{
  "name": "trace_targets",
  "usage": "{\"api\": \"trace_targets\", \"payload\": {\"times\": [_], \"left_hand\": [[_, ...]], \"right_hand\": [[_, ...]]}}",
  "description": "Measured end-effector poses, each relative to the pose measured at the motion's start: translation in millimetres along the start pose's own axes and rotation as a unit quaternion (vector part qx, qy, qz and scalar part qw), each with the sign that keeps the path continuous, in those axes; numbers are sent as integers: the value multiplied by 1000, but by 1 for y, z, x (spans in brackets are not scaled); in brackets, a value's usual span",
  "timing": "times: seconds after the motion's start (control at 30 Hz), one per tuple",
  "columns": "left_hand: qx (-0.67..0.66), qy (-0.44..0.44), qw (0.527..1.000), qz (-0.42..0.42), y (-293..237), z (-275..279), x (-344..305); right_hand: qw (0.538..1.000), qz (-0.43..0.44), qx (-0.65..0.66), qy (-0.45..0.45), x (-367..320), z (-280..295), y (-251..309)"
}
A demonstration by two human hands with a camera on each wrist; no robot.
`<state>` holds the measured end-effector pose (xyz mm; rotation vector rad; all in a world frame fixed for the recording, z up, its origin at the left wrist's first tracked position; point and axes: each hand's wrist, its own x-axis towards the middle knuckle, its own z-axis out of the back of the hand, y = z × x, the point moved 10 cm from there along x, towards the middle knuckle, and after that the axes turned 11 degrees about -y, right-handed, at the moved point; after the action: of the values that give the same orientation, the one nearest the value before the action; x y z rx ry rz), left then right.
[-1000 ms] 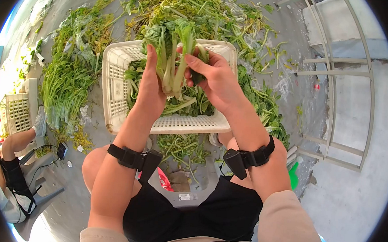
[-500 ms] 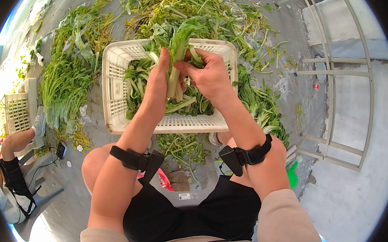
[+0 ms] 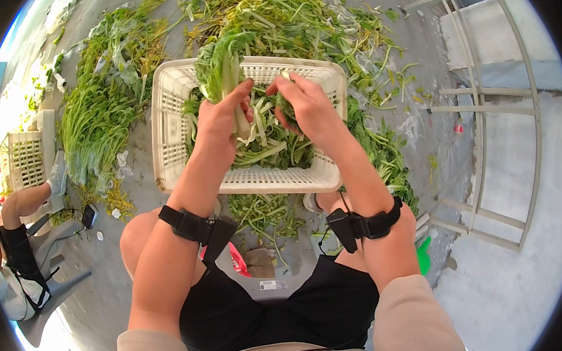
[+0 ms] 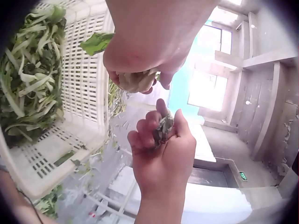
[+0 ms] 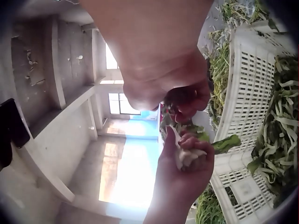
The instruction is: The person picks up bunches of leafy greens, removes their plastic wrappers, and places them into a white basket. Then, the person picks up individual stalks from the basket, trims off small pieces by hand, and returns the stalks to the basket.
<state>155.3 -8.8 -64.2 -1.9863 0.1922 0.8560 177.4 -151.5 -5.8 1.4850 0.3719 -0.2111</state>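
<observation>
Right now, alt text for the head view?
A person's left hand grips a bunch of leafy greens above a white basket holding cut greens, while the right hand pinches a leaf scrap. Loose greens lie heaped on the floor.

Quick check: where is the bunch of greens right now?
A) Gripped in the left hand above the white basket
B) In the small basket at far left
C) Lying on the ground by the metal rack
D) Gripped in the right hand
A: the left hand grips the bunch of greens by its stalks over the white basket, while the right hand pinches only a small leaf scrap.
</observation>
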Motion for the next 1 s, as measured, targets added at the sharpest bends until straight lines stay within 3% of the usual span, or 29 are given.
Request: {"api": "trace_targets", "payload": {"times": [0.07,0.13,0.23,0.27,0.33,0.37,0.43,0.57,0.73,0.87,1.0], "left_hand": [[3,-2,999,-34,-14,5,5],[20,-8,999,-43,-22,12,7],[70,36,992,-98,-45,2,-1],[70,36,992,-98,-47,0,-3],[133,172,970,-106,-43,-29,-19],[133,173,970,-106,-41,-30,-21],[158,276,947,-52,-21,-45,-35],[212,289,933,-27,-5,-47,-39],[118,263,953,-90,-20,-59,-48],[118,292,946,-71,-19,-60,-53],[173,309,932,-80,-13,-60,-53]], "right_hand": [[999,-2,-15,43,-7,1,8],[976,-6,-113,184,-23,-14,8],[948,-13,-183,259,-33,-14,1],[948,-13,-183,259,-34,-10,3],[931,38,-244,269,-38,-7,12],[931,38,-244,269,-38,-4,15],[937,-16,-252,243,-37,9,10],[940,-1,-255,228,-33,26,16],[945,14,-210,249,-38,18,15],[945,31,-194,262,-39,15,18],[945,25,-198,258,-38,18,15]]}}
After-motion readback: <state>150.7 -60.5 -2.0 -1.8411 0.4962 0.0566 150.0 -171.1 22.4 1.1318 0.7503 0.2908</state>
